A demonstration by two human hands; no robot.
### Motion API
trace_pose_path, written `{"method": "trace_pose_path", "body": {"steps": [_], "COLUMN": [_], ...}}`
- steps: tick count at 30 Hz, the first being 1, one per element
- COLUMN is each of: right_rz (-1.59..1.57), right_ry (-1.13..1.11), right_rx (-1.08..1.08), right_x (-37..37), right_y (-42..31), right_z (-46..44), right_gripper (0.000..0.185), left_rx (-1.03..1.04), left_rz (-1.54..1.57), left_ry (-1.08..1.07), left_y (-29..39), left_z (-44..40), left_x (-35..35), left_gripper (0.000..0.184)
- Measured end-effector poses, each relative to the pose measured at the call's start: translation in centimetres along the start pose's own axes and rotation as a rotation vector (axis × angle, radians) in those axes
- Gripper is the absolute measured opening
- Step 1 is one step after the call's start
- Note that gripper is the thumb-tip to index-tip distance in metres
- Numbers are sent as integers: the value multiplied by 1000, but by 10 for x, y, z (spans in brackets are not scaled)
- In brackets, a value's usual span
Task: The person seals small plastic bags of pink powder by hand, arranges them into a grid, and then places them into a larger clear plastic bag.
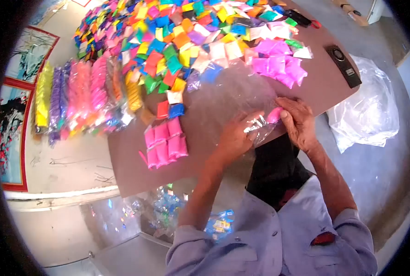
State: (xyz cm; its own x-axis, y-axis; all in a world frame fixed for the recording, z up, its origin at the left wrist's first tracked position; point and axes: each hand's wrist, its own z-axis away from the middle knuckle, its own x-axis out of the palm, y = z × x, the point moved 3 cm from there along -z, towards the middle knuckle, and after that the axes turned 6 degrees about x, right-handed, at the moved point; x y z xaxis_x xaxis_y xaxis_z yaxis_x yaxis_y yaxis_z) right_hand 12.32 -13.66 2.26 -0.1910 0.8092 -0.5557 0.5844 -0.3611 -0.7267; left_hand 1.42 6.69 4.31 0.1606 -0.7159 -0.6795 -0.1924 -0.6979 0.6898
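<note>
Over the table's near edge, my left hand (pixel 240 134) is closed on the mouth of a large clear plastic bag (pixel 232 89), which spreads out across the tabletop. My right hand (pixel 299 121) pinches a small pink packet (pixel 274 115) between thumb and fingers, right at the bag's opening. To the left, pink packets (pixel 165 143) lie side by side in short rows. Beyond my right hand sits a pile of magenta packets (pixel 278 66).
A huge heap of multicoloured packets (pixel 177 34) covers the far side of the brown table (pixel 133 172). Filled bags of packets (pixel 87 92) line the left. A black device (pixel 343 66) lies at the right edge. Clear plastic (pixel 363 103) rests beside the table.
</note>
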Motion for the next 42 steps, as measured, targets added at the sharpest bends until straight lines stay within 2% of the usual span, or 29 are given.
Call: {"method": "trace_pose_path", "body": {"steps": [2, 4, 6, 8, 9, 11, 15, 17, 18, 20, 21, 23, 24, 26, 27, 29, 31, 34, 38, 40, 42], "right_rz": [15, 48, 39, 31, 37, 40, 7, 12, 7, 11, 11, 26, 23, 2, 12, 11, 26, 5, 9, 13, 29], "right_ry": [-12, -7, 3, 10, 21, 34, 22, 47, 42, 44, 52, 61, 67, 64, 66, 68, 71, 67, 54, 52, 52], "right_rx": [6, 32, 38, 47, 40, 32, 26, 21, 26, 34, 34, 39, 36, 27, 29, 23, 24, 25, 41, 36, 48], "right_x": [0, -1, 0, 2, 2, 0, -1, -2, -1, -1, -2, -2, -2, -2, -2, -2, -2, -2, -3, -1, 1], "right_y": [-3, -5, -4, -3, -3, -4, -7, -5, -4, -5, -7, -8, -8, -7, -7, -6, -5, -5, -5, -4, -3], "right_z": [0, 1, 1, 2, 2, 3, 2, 3, 3, 3, 2, 3, 3, 3, 3, 3, 3, 2, 2, 2, 2], "right_gripper": [35, 34, 33, 33, 33, 33, 33, 34, 34, 34, 33, 32, 32, 32, 32, 33, 33, 33, 34, 35, 35], "left_rx": [-15, -209, -80, -234, -234, -406, -514, -577, -569, -584, -575, -593, -589, -558, -554, -344, -356, -374, -270, -156, -195], "left_rz": [-28, -221, -473, -478, -480, -807, -976, -925, -923, -849, -842, -282, -270, 108, 117, 366, 274, 443, 593, 233, 240], "left_ry": [18, 99, 259, 399, 400, 337, 201, 70, 70, 244, 241, 414, 410, 403, 400, 364, 328, 270, 239, 118, 153], "left_y": [10, 19, 11, -3, -1, 3, -13, -26, -26, -27, -17, 9, 8, 3, -2, -13, -14, -13, -24, -14, -12], "left_z": [11, 30, 54, 82, 89, 102, 115, 120, 120, 119, 112, 98, 94, 84, 77, 56, 36, 17, 6, 3, 3], "left_x": [-13, -41, -71, -106, -121, -143, -147, -147, -148, -150, -149, -144, -136, -115, -104, -75, -55, -29, -7, -13, -12], "left_gripper": [35, 28, 21, 21, 21, 28, 30, 38, 38, 34, 34, 36, 36, 41, 41, 42, 41, 39, 33, 34, 33]}}
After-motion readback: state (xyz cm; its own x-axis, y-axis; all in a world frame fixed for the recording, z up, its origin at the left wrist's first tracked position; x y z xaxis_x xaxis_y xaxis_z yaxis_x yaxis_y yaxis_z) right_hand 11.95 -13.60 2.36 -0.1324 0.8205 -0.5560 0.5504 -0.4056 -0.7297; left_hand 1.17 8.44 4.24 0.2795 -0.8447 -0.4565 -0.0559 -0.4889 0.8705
